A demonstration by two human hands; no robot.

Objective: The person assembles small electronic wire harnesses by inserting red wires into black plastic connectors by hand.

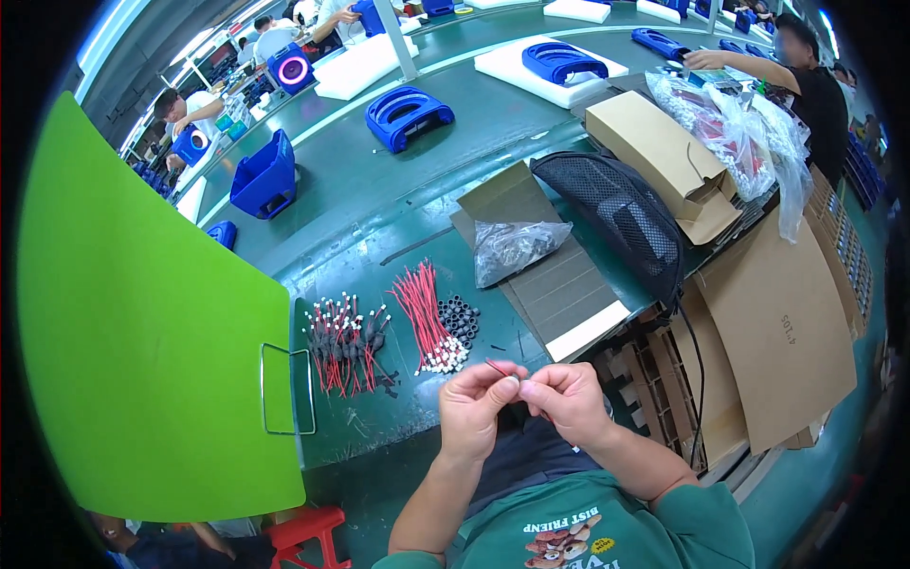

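By the near edge of the surface (379, 423), the left hand (472, 403) pinches a thin red wire (496, 366); the right hand (571, 396) meets it fingertip to fingertip, its grip unclear. Farther left lie red wires (417, 302) beside black caps (460, 321).

- a thin red wire (494, 365), pinched at the fingertips (509, 386), its visible end slanting up and left
- red wires (420, 303) with white connectors (444, 357), bundled left of the fingers
- small black round pieces (459, 320), heaped beyond the fingers, beside that bundle
- black-lumped wires (346, 346), piled farther left of the fingers
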